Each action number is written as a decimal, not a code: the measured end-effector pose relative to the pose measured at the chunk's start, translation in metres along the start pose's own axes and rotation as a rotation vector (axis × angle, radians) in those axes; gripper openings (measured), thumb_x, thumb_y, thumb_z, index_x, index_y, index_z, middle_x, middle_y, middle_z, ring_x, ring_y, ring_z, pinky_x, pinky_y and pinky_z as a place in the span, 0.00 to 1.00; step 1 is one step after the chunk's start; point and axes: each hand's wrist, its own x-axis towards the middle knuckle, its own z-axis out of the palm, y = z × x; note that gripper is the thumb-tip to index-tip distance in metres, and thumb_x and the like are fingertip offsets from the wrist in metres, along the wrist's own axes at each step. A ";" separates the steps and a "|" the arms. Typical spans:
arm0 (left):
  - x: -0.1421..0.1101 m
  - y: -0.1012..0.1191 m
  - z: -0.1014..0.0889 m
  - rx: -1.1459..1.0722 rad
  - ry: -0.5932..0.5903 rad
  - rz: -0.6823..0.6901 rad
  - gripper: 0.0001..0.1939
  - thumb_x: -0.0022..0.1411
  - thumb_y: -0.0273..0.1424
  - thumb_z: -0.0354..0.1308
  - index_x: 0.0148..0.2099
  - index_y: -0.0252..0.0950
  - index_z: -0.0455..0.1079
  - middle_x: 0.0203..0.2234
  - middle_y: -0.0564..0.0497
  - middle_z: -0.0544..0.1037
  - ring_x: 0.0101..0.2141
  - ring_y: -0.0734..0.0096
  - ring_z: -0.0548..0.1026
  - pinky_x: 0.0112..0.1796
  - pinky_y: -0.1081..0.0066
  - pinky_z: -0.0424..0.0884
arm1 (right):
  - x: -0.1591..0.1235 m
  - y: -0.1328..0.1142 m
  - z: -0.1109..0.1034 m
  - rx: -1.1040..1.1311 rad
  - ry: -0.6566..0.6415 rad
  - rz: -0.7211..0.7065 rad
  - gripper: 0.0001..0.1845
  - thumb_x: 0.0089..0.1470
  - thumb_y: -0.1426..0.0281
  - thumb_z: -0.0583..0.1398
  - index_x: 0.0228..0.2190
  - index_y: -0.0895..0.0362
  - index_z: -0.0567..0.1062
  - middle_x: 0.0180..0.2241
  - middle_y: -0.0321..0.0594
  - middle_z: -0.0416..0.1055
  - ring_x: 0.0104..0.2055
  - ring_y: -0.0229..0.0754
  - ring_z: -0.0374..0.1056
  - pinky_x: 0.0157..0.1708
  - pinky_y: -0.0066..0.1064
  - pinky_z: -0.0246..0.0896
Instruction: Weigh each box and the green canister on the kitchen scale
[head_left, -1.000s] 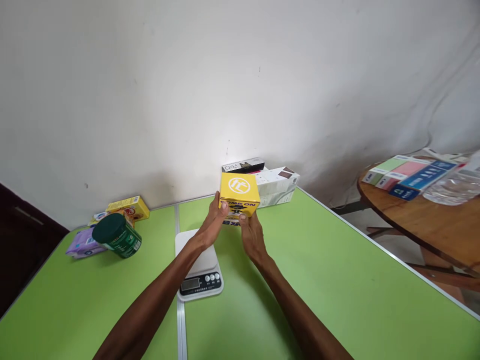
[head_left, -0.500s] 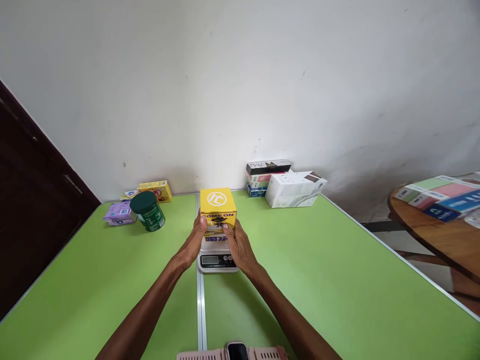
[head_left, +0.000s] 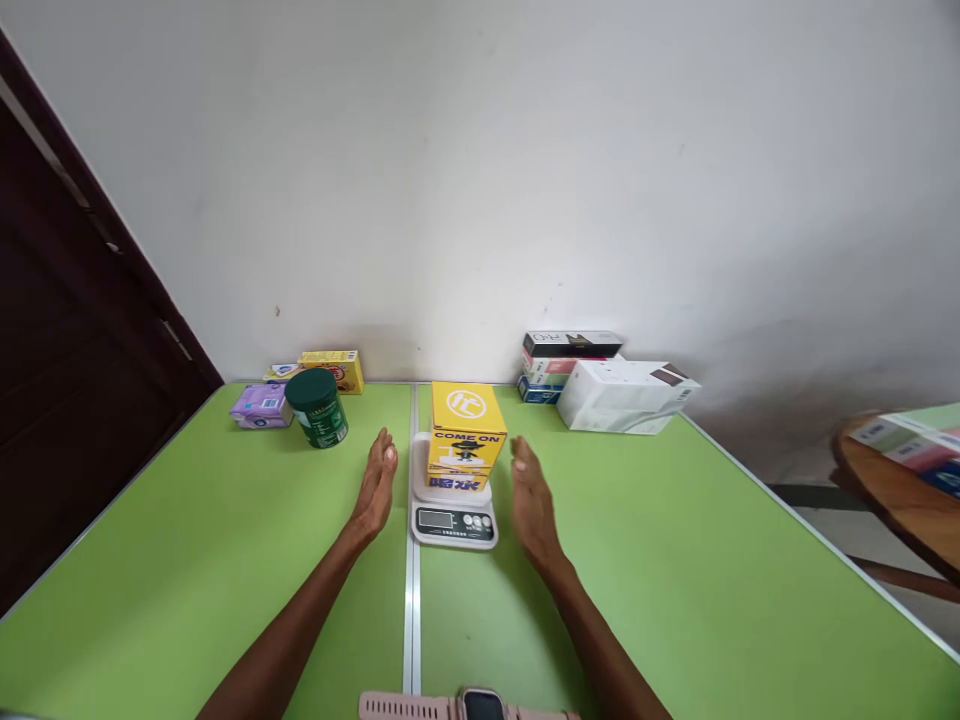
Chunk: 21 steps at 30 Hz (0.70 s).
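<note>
A yellow cardboard box [head_left: 466,440] marked "COME ON" stands upright on the white kitchen scale [head_left: 454,526], whose display and buttons face me. To the left of the box, my left hand [head_left: 375,487] is held apart from it with straight fingers, holding nothing. On the other side my right hand [head_left: 534,502] is likewise clear of the box, its fingers stretched out and slightly blurred. The scale's plate is partly hidden under the box.
Back left on the green table [head_left: 637,560] are a dark green tub [head_left: 318,408], a purple packet [head_left: 261,406] and a yellow carton [head_left: 334,370]. Stacked boxes [head_left: 559,365] and a white box [head_left: 626,397] sit back right. A pink-strapped watch [head_left: 480,704] lies at the near edge.
The yellow box has come down from the air onto the scale. Both hands have let go of it and spread apart to its sides. The view has shifted to the right-hand table's left.
</note>
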 end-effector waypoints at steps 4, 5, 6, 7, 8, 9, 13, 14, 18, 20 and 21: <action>-0.005 -0.026 -0.021 -0.041 0.111 -0.031 0.45 0.66 0.63 0.52 0.73 0.39 0.57 0.71 0.34 0.62 0.68 0.47 0.65 0.69 0.48 0.58 | 0.001 0.032 -0.012 -0.056 0.090 0.112 0.49 0.61 0.36 0.49 0.61 0.64 0.71 0.67 0.63 0.62 0.71 0.63 0.57 0.70 0.58 0.48; -0.005 -0.028 -0.024 -0.054 0.124 -0.026 0.45 0.65 0.64 0.52 0.72 0.39 0.58 0.70 0.34 0.64 0.67 0.47 0.67 0.68 0.48 0.60 | 0.001 0.035 -0.013 -0.061 0.091 0.112 0.47 0.62 0.36 0.49 0.60 0.63 0.72 0.67 0.62 0.63 0.70 0.62 0.57 0.70 0.58 0.48; -0.006 -0.028 -0.025 -0.064 0.132 -0.023 0.46 0.64 0.64 0.52 0.72 0.38 0.59 0.69 0.34 0.65 0.66 0.46 0.68 0.67 0.48 0.62 | 0.000 0.037 -0.014 -0.063 0.095 0.110 0.46 0.63 0.36 0.48 0.59 0.62 0.73 0.67 0.61 0.63 0.70 0.62 0.57 0.70 0.58 0.48; -0.006 -0.027 -0.026 -0.067 0.137 -0.026 0.47 0.63 0.65 0.53 0.71 0.37 0.60 0.68 0.33 0.66 0.66 0.46 0.69 0.67 0.49 0.63 | 0.000 0.037 -0.015 -0.062 0.101 0.109 0.44 0.63 0.37 0.48 0.58 0.61 0.74 0.67 0.60 0.64 0.70 0.61 0.57 0.70 0.58 0.48; -0.005 -0.025 -0.026 -0.067 0.142 -0.031 0.48 0.63 0.66 0.53 0.71 0.36 0.60 0.67 0.33 0.67 0.65 0.45 0.70 0.66 0.49 0.63 | -0.001 0.037 -0.015 -0.057 0.106 0.111 0.43 0.64 0.38 0.49 0.58 0.60 0.74 0.66 0.59 0.64 0.70 0.60 0.58 0.70 0.58 0.48; -0.005 -0.024 -0.025 -0.068 0.147 -0.036 0.49 0.62 0.66 0.53 0.70 0.35 0.60 0.66 0.32 0.68 0.65 0.44 0.70 0.66 0.49 0.64 | -0.001 0.036 -0.015 -0.049 0.108 0.115 0.42 0.64 0.38 0.49 0.58 0.60 0.74 0.66 0.59 0.65 0.70 0.60 0.59 0.70 0.57 0.48; -0.004 -0.020 -0.023 -0.079 0.156 -0.038 0.49 0.62 0.66 0.53 0.70 0.34 0.61 0.65 0.31 0.69 0.64 0.44 0.71 0.65 0.48 0.65 | -0.002 0.035 -0.016 -0.033 0.100 0.134 0.42 0.65 0.40 0.49 0.60 0.61 0.73 0.66 0.58 0.66 0.69 0.59 0.61 0.68 0.55 0.52; -0.004 -0.021 -0.023 -0.075 0.154 -0.036 0.48 0.63 0.65 0.53 0.70 0.34 0.61 0.65 0.32 0.69 0.64 0.44 0.71 0.65 0.48 0.65 | -0.002 0.036 -0.016 -0.029 0.101 0.136 0.42 0.65 0.40 0.49 0.60 0.61 0.73 0.66 0.58 0.66 0.68 0.59 0.61 0.68 0.55 0.52; -0.005 -0.022 -0.023 -0.034 0.139 -0.022 0.44 0.65 0.64 0.52 0.69 0.37 0.62 0.65 0.34 0.69 0.64 0.46 0.71 0.66 0.47 0.64 | -0.003 0.037 -0.016 -0.021 0.114 0.143 0.40 0.66 0.42 0.50 0.61 0.60 0.73 0.65 0.57 0.68 0.67 0.58 0.63 0.67 0.55 0.53; -0.006 -0.022 -0.024 -0.019 0.131 -0.016 0.45 0.64 0.64 0.52 0.69 0.36 0.62 0.65 0.34 0.69 0.64 0.46 0.71 0.66 0.47 0.64 | -0.003 0.035 -0.016 -0.028 0.115 0.145 0.41 0.65 0.41 0.49 0.60 0.60 0.73 0.65 0.58 0.68 0.67 0.58 0.63 0.68 0.54 0.53; -0.007 -0.021 -0.023 -0.014 0.126 -0.015 0.45 0.64 0.65 0.51 0.69 0.36 0.61 0.65 0.33 0.69 0.64 0.46 0.71 0.66 0.48 0.64 | -0.003 0.034 -0.016 -0.027 0.114 0.148 0.42 0.65 0.40 0.49 0.61 0.61 0.73 0.65 0.59 0.68 0.67 0.59 0.63 0.68 0.54 0.52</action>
